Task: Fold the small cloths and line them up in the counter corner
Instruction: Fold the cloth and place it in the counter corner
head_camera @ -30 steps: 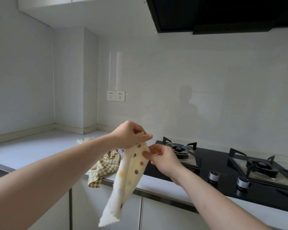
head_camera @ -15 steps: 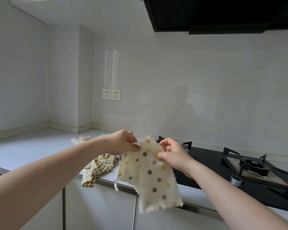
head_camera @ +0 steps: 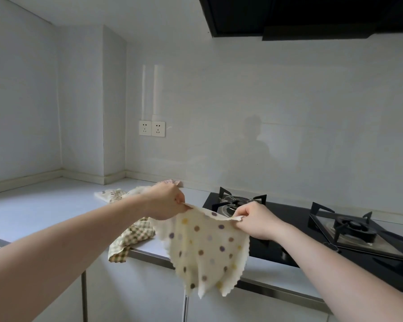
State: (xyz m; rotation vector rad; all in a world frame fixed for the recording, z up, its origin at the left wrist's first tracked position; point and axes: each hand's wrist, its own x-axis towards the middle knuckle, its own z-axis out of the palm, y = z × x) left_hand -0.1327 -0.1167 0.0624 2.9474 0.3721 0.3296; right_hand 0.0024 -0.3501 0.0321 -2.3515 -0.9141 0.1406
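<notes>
Across the pale, smooth counter (head_camera: 33,212) and beside the glossy black hob (head_camera: 312,240), we are at the spreading step: the polka-dot cloth (head_camera: 207,247) hangs in the air over the counter's front edge, stretched between our hands by its top corners. Our left hand (head_camera: 165,201) pinches one corner, our right hand (head_camera: 256,220) pinches the other. Next, we judge, it must be laid flat or doubled corner to corner. It looks soft and thin, cream with a wavy hem. A crumpled checked cloth (head_camera: 130,238) droops off the edge; another dotted cloth (head_camera: 109,194) lies nearer the corner.
</notes>
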